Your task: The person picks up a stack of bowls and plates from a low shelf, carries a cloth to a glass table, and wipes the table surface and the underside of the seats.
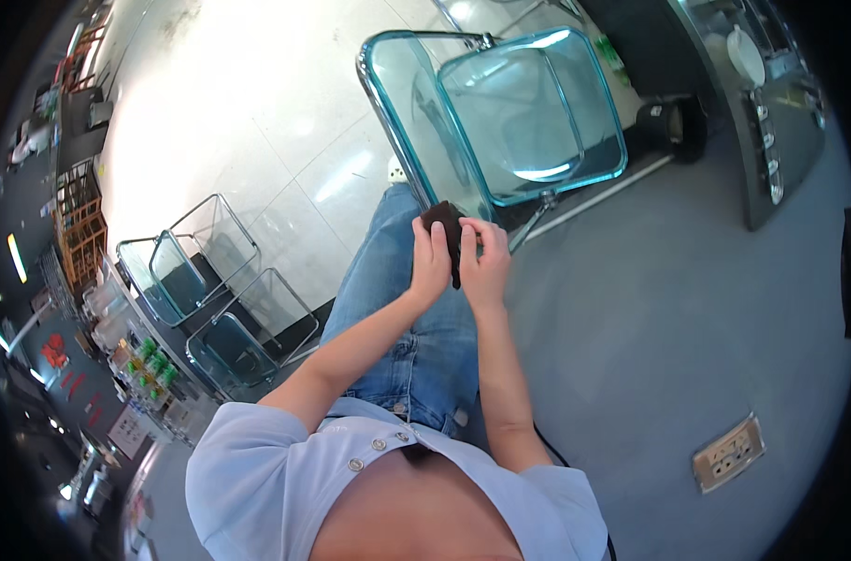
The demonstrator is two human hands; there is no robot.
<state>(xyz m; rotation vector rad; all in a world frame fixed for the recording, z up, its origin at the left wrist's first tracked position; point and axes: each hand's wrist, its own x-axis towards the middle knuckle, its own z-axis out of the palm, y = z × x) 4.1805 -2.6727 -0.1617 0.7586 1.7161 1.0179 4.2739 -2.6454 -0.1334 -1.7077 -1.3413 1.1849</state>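
Note:
A small dark brown cloth-like piece [445, 223] is held between my two hands, above my jeans-covered legs. My left hand [434, 254] grips its left side, with fingers laid over the front. My right hand [484, 258] pinches its right edge between thumb and fingers. Part of the piece hangs down between the palms, and the fingers hide some of it. Just beyond the hands stands a folding chair with a clear teal seat and backrest [530, 119] and a chrome frame.
Two similar folding chairs [180, 277] stand at the left by a counter holding several bottles [152, 368]. A grey wall with a power socket [729, 454] runs along the right. A black bin [670, 128] lies near the counter at upper right, which bears a white bowl [745, 56].

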